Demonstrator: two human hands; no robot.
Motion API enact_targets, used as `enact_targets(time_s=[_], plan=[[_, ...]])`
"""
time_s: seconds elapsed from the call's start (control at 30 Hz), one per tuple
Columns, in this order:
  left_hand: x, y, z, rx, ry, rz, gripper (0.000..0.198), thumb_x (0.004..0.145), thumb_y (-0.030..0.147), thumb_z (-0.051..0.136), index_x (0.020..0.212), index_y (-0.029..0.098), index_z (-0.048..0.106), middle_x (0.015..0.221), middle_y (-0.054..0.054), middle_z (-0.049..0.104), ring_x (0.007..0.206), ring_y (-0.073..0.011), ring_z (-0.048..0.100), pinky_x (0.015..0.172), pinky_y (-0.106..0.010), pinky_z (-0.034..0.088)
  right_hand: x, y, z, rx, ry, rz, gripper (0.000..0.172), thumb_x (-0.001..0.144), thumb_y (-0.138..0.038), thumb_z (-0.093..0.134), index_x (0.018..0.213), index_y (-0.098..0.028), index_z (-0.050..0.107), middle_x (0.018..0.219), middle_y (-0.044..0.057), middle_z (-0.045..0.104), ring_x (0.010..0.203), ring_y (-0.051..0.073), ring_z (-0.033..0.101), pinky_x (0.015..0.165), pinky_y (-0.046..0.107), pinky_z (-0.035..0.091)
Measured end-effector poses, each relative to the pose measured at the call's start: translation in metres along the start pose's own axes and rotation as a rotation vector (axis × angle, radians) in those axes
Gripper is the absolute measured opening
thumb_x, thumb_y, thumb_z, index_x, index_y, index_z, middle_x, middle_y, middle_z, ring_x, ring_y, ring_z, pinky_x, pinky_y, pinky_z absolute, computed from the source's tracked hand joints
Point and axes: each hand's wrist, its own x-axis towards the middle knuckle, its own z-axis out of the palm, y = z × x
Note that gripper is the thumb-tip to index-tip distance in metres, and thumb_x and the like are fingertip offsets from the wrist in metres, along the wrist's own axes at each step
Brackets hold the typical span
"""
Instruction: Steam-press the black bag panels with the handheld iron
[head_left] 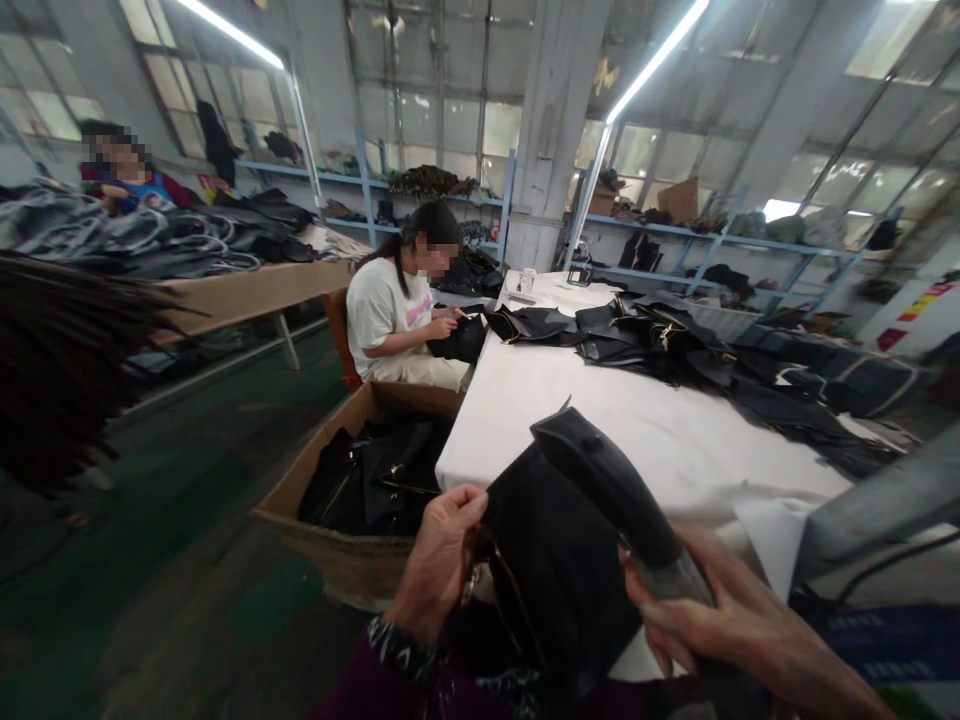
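Observation:
My left hand [446, 545] is closed, thumb and fingers pinching the upper left edge of a black bag piece [555, 560] with a gold zipper along its side. My right hand [720, 600] wraps round a black handheld tool [607, 480] with a long, curved body; its exact kind is not clear. The tool lies across the front of the bag piece, its head at the upper edge. A small pointed tip shows above the head. The piece is held up over the near edge of the white table [495, 430], and its lower part is dark and hard to make out.
A cardboard box [352, 550] of black zippered pieces stands on the floor at left. Black pieces [660, 335] lie along the table's far side. Beyond the box a co-worker [397, 310] sits handling a black piece. A grey post [885, 490] rises close on the right.

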Motion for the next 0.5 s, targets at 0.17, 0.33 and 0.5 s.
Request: enact_targets(time_s=[0.17,0.33,0.5], plan=[[-0.011,0.0,-0.003,-0.022,0.041,-0.005,0.019,0.067,0.024,0.073,0.066,0.014,0.057,0.053,0.004,0.054,0.048,-0.0076,0.05,0.046,-0.018,0.037,-0.026,0.023,-0.003,-0.093,-0.013,0.014,0.025,0.065,-0.036,0.06,0.082,-0.019,0.053,0.057,-0.006,0.05,0.049,0.013,0.051,0.048,0.024,0.04],[-0.028,-0.001,0.007,-0.005,0.032,0.036,0.019,0.066,0.024,0.074,0.066,0.013,0.058,0.054,0.004,0.057,0.051,-0.0078,0.053,0.05,-0.018,0.04,-0.031,0.047,0.008,-0.055,-0.145,0.032,0.044,0.063,-0.027,0.062,0.103,-0.019,0.049,0.068,-0.006,0.055,0.051,0.012,0.053,0.047,0.023,0.042],[-0.037,-0.002,0.002,0.034,0.045,0.049,0.021,0.065,0.027,0.074,0.067,0.014,0.058,0.055,0.004,0.058,0.049,-0.0085,0.052,0.048,-0.019,0.039,-0.02,0.048,0.02,-0.177,-0.303,-0.072,0.017,0.07,-0.02,0.06,0.084,-0.019,0.051,0.065,-0.007,0.052,0.053,0.01,0.052,0.048,0.02,0.041]])
